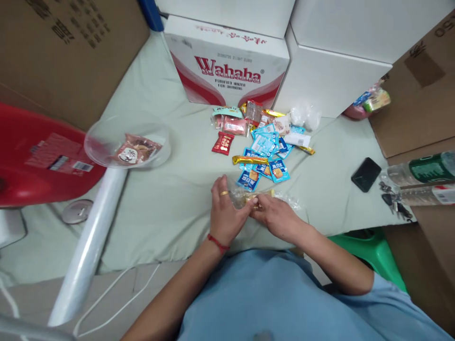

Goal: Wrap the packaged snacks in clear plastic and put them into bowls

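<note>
Near the front of the cloth-covered table, my left hand [227,208] and my right hand [275,213] meet over a crinkled clear plastic bag [293,201]. Something yellowish shows through the plastic between them. My left thumb presses the bag against the fingers, and my right hand pinches it, with its fingertips partly hidden. Just beyond lie several blue snack packets [265,144], with a gold stick-shaped wrapper [250,160] across them. A red snack packet [223,143] and a pink-wrapped snack [235,126] sit to their left.
At the left, a clear plastic bowl [163,147] holds a brown snack packet [137,150] beside a plastic film roll [88,246]. A white Wahaha carton [227,66] stands behind the snacks. On the right are a black phone [366,174], keys [394,201] and bottles [426,168]. A green stool [377,251] is below.
</note>
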A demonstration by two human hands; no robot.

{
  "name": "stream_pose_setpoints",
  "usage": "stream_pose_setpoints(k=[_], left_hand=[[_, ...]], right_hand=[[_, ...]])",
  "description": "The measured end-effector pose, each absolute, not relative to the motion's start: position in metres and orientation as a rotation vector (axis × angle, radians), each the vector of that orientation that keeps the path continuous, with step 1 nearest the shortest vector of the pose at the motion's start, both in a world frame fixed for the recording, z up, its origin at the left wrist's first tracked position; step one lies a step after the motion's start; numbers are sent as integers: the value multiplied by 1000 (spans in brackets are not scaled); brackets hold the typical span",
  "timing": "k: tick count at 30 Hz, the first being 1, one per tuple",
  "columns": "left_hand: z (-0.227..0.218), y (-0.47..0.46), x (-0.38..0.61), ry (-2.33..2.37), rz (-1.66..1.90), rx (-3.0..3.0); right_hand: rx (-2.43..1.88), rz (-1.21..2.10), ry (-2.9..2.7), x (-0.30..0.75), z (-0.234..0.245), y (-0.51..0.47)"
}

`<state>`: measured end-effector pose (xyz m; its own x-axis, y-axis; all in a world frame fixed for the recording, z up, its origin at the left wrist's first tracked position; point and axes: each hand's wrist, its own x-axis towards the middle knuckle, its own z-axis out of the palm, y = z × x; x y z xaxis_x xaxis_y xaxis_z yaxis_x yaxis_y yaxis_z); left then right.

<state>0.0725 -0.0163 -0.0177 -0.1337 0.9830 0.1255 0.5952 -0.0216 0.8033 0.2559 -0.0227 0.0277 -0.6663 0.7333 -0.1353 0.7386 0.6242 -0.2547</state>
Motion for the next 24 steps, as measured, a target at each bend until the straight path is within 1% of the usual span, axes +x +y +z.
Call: stream_pose_setpoints(k=[2,4,6,8,10,13,16,18,19,20,22,23,24], left_hand=[[-20,-11,65,1739,962,1529],[-21,-8,55,1689,894,1358],[-17,-10,48,1653,908,1233],[-6,-16,47,1656,1012,1261],[7,-24,53,1629,1094,1462],[19,-35,73,1478,1042,1911],[14,-42,91,1377,905,2251],[6,-47,96,1364,836,2373],[2,-50,97,1357,809,2419],[-2,-52,97,1350,790,2458],[-9,-57,95,1333,769,2495],[-11,-58,94,1325,763,2491],[-13,-59,93,1319,755,2478]], right_hand=[[1261,-462,2824,258,27,-25],[1261,-537,2863,261,26,-27],[1288,-696,2927,265,23,-29],[1331,-867,2984,267,18,-31],[1380,-978,3012,267,14,-32],[1415,-1070,3052,266,13,-31],[1346,-1186,3085,275,19,-30],[1424,-1222,3083,288,23,-31],[1577,-1170,3072,295,23,-33],[1795,-1050,3030,303,22,-34],[2236,-679,2829,317,17,-38],[2343,-526,2710,323,13,-39],[2368,-450,2614,328,11,-40]])
